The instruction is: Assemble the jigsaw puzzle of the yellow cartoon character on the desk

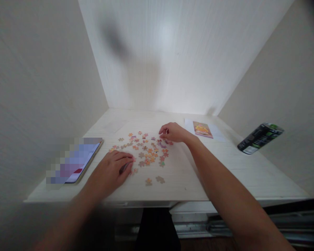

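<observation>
Many small jigsaw puzzle pieces (152, 155), in orange, pink, purple and grey, lie loose in the middle of the white table. My left hand (112, 169) rests at the left edge of the spread, fingers stretched forward and thumb apart. Its fingertips touch or nearly touch a pink piece (133, 159). At the far right side of the pieces, my right hand (172, 132) has its fingers curled together in a pinch, low over reddish and purple pieces. Whatever lies between those fingertips is too small to make out. Two pieces lie apart near the front: an orange one (148, 181) and a grey one (160, 179).
A tablet or phone (94, 153), partly pixelated, lies at the left. Behind my right hand is a paper sheet (217, 133) with a printed yellow character picture (202, 129). A dark can (259, 138) stands at the right. Walls enclose the table (225, 174) on three sides.
</observation>
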`<state>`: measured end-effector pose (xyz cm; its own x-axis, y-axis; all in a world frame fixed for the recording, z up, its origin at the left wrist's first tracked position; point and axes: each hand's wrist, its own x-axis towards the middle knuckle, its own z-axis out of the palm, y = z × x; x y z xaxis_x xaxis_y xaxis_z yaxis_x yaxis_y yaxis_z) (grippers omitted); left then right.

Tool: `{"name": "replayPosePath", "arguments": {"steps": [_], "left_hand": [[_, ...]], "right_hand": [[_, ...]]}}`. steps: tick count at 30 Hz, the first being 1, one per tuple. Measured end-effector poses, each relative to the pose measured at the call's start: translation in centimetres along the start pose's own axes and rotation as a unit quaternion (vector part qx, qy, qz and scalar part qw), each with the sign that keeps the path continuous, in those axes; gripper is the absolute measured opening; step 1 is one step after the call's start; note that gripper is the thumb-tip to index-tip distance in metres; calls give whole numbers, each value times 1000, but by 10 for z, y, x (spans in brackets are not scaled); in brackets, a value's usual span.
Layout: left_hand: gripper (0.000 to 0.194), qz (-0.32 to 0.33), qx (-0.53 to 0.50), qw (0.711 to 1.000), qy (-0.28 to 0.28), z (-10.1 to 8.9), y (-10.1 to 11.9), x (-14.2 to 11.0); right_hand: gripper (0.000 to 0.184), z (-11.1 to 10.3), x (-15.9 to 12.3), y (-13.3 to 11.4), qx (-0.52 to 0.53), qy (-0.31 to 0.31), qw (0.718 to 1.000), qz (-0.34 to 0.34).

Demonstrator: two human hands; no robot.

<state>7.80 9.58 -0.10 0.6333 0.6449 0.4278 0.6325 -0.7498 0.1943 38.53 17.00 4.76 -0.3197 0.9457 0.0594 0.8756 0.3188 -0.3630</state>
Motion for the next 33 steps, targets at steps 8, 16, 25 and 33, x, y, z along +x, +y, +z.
{"name": "replayPosePath", "arguments": {"steps": [8, 16, 25, 33], "left_hand": [[22, 4, -22, 1000, -8, -2, -1, 7], [18, -23, -75, 997, -14, -2, -4, 11], [20, -50, -81, 995, -14, -3, -1, 8], [20, -52, -99, 993, -22, -5, 1, 6]], "right_hand": [[18, 10, -5, -28, 64, -141, 985, -74], [18, 12, -4, -32, 5, -78, 995, -66], [21, 25, -13, -61, 68, -144, 982, -104], [16, 26, -5, -50, 56, -19, 994, -87]]}}
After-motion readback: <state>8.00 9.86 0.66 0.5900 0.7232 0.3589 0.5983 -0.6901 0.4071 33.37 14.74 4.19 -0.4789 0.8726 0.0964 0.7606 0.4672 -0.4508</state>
